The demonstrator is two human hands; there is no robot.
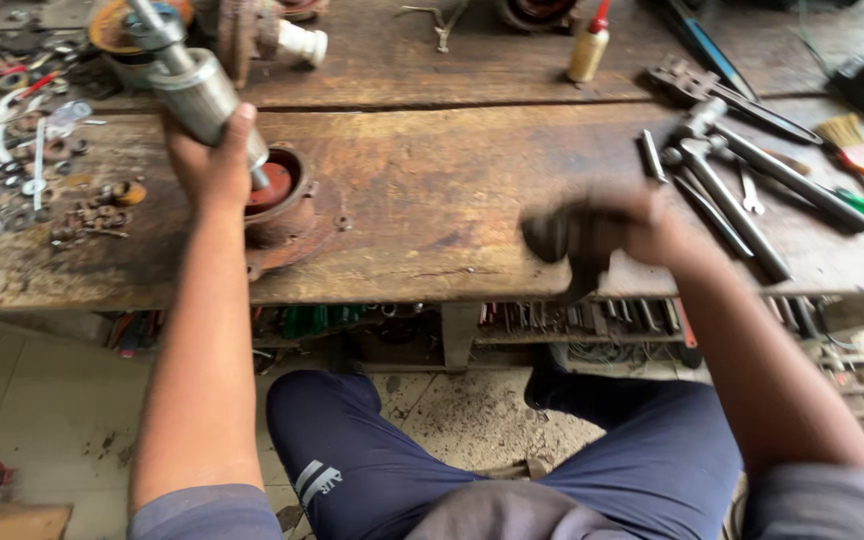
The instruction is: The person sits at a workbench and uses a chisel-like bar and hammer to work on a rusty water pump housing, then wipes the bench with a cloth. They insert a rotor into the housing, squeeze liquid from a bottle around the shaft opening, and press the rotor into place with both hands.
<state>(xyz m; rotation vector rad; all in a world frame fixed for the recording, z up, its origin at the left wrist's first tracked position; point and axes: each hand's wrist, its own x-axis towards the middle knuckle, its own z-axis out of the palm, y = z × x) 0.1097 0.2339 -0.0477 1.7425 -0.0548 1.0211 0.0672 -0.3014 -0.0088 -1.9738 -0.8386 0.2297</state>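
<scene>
— From where you stand, what has the person got in each hand?

— The left hand (214,160) is wrapped tight round a metal cylinder (197,92) with a thin shaft poking out both ends. It leans toward eleven o'clock, and its lower tip sits in a rusty red housing (282,200) on the wooden bench (432,200).

— And the other?

— The right hand (642,225) is blurred. It seems closed on a dark part (552,238) right at the near edge of the bench, at about three o'clock from the housing. What the part is, I cannot tell.

— Any room to move between them?

— Yes, bare wood lies between the housing and the dark part, running back to a seam in the boards. A small yellow bottle (590,45) with a red cap stands far off at twelve o'clock.

— The sides?

— Crowded. At nine o'clock of the left hand is a scatter of washers and small rusty bits (42,170). At two o'clock of the right hand lie long metal tools (742,190), and past them a brush (852,140) near the right edge.

— And the front edge?

— The housing's flange sits close to it. Below, the person's knees in dark blue trousers (352,450) are just under the overhang.
</scene>
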